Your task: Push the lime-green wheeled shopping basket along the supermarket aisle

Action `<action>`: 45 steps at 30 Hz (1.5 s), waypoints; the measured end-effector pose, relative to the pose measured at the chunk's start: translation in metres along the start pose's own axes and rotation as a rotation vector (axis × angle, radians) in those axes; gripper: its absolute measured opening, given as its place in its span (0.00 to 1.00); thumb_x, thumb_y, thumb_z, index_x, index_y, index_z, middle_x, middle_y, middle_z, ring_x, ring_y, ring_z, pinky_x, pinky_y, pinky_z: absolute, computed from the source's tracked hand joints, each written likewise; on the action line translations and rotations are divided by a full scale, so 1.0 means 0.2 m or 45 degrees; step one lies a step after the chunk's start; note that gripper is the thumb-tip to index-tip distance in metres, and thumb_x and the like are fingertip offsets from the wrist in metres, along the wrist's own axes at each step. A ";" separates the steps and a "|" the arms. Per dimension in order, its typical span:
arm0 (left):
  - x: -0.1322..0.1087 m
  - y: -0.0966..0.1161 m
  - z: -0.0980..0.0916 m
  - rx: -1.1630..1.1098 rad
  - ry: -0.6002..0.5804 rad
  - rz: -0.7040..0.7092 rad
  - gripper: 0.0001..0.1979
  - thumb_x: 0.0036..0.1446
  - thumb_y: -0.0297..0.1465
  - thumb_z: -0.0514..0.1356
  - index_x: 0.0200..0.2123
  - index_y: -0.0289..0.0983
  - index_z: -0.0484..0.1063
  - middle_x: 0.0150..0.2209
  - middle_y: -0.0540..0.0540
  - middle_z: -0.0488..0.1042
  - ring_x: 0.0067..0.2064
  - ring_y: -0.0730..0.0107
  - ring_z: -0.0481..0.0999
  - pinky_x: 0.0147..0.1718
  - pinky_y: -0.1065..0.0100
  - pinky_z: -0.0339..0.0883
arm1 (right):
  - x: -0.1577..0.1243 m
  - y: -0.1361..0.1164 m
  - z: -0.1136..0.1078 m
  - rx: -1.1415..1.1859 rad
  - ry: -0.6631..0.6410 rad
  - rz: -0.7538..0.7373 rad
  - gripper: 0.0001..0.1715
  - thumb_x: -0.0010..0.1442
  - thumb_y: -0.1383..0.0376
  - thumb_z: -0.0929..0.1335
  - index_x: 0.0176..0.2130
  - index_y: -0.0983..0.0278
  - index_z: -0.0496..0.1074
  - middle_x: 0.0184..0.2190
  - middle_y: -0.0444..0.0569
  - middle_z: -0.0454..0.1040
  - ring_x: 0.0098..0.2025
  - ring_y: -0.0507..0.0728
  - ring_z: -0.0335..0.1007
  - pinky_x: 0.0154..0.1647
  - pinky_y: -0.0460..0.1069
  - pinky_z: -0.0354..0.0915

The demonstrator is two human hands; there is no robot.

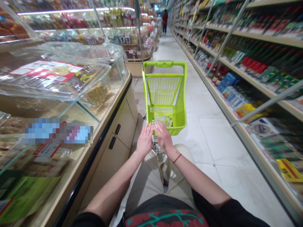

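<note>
- green shopping cart (175, 112) stands on the aisle floor just in front of the person, its near end under the hands.
- nearest is the person's dark shirt (165, 219), with a red and green pattern; beyond it are pale trousers (139, 183).
- left hand (145, 138): palm down, fingers straight and close together, tips at the cart's near rim.
- right hand (163, 137): just beside the left, also flat with fingers stretched out, wrapped around nothing; a red string bracelet (177, 158) circles the wrist.
- whether the fingertips press on the rim or hover over it, i cannot tell.
- on the left runs a wooden display counter (123, 127) with glass panes and dark door pulls; a clear plastic package (54, 74) with a red and white label lies on top.
- on the right, long shelves (222, 61) slant away, stacked with packets and bottles; a yellow price tag (290, 170) shows low down.
- the cart's raised green handle (164, 64) is at its far end.
- farther left are lit racks (75, 23) of colourful packages.
- far down the aisle, another person (165, 20) in red and dark clothes is upright.
</note>
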State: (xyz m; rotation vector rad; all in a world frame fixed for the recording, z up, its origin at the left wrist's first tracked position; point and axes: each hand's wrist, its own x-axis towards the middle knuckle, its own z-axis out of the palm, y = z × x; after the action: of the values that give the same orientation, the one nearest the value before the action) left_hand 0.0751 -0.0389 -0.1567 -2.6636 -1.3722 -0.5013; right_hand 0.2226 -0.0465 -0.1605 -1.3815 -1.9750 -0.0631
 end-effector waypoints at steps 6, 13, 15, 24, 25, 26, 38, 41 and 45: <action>0.00 -0.01 0.01 -0.001 0.004 -0.006 0.43 0.49 0.19 0.51 0.70 0.25 0.44 0.71 0.34 0.48 0.73 0.56 0.40 0.69 0.52 0.47 | 0.03 -0.01 -0.02 -0.006 -0.054 -0.037 0.34 0.59 0.80 0.58 0.62 0.68 0.67 0.64 0.59 0.64 0.70 0.58 0.53 0.70 0.60 0.55; 0.00 -0.02 0.02 0.009 0.045 0.010 0.44 0.50 0.17 0.49 0.71 0.27 0.40 0.71 0.35 0.49 0.73 0.56 0.42 0.69 0.52 0.49 | -0.17 0.24 -0.18 -0.135 0.090 -0.076 0.40 0.56 0.84 0.56 0.63 0.65 0.66 0.64 0.57 0.64 0.69 0.58 0.53 0.68 0.61 0.59; 0.00 -0.02 0.02 0.011 0.047 0.015 0.44 0.50 0.17 0.49 0.71 0.27 0.39 0.71 0.35 0.49 0.73 0.56 0.42 0.69 0.52 0.48 | -0.21 0.33 -0.24 -0.168 0.127 -0.055 0.41 0.55 0.84 0.56 0.63 0.63 0.65 0.65 0.56 0.64 0.70 0.58 0.53 0.68 0.61 0.59; 0.00 -0.01 0.00 0.017 0.008 -0.003 0.42 0.50 0.20 0.52 0.69 0.25 0.45 0.71 0.34 0.49 0.73 0.54 0.43 0.70 0.54 0.46 | -0.24 0.44 -0.29 -0.197 0.275 0.144 0.37 0.58 0.81 0.58 0.63 0.63 0.66 0.66 0.56 0.62 0.70 0.60 0.52 0.68 0.64 0.58; 0.00 -0.01 0.00 0.013 0.003 -0.003 0.42 0.51 0.21 0.52 0.69 0.24 0.45 0.71 0.34 0.49 0.73 0.54 0.42 0.70 0.54 0.46 | -0.24 0.41 -0.26 -0.180 0.276 0.145 0.37 0.58 0.81 0.58 0.63 0.63 0.66 0.66 0.56 0.62 0.70 0.60 0.51 0.69 0.64 0.57; 0.00 -0.01 -0.01 0.010 0.000 -0.005 0.42 0.52 0.23 0.53 0.69 0.24 0.45 0.71 0.33 0.49 0.73 0.53 0.42 0.70 0.54 0.46 | -0.22 0.37 -0.24 -0.159 0.267 0.143 0.37 0.58 0.81 0.58 0.63 0.63 0.66 0.66 0.56 0.62 0.70 0.59 0.51 0.69 0.64 0.56; 0.00 0.01 0.00 0.060 -0.025 -0.033 0.36 0.63 0.36 0.51 0.69 0.23 0.45 0.71 0.31 0.48 0.73 0.52 0.40 0.69 0.52 0.45 | 0.01 -0.02 -0.02 0.000 -0.061 0.011 0.33 0.59 0.78 0.59 0.62 0.66 0.67 0.65 0.59 0.64 0.70 0.59 0.52 0.69 0.62 0.55; -0.01 0.00 0.00 0.073 -0.013 -0.041 0.36 0.65 0.36 0.50 0.70 0.24 0.44 0.71 0.32 0.49 0.73 0.53 0.42 0.69 0.53 0.46 | -0.04 0.05 -0.06 -0.019 -0.032 -0.058 0.36 0.58 0.80 0.59 0.63 0.64 0.66 0.65 0.56 0.64 0.69 0.58 0.53 0.69 0.61 0.57; -0.01 -0.01 0.00 0.073 -0.008 -0.040 0.37 0.65 0.37 0.50 0.70 0.25 0.42 0.71 0.32 0.49 0.73 0.54 0.42 0.69 0.53 0.46 | -0.15 0.21 -0.16 -0.083 0.050 -0.036 0.38 0.57 0.82 0.58 0.63 0.63 0.65 0.65 0.56 0.63 0.69 0.58 0.54 0.69 0.61 0.58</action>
State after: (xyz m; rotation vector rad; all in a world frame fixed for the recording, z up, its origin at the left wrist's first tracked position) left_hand 0.0729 -0.0397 -0.1571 -2.6046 -1.4107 -0.4502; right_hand 0.2803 -0.0658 -0.1677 -1.3832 -1.9755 -0.1675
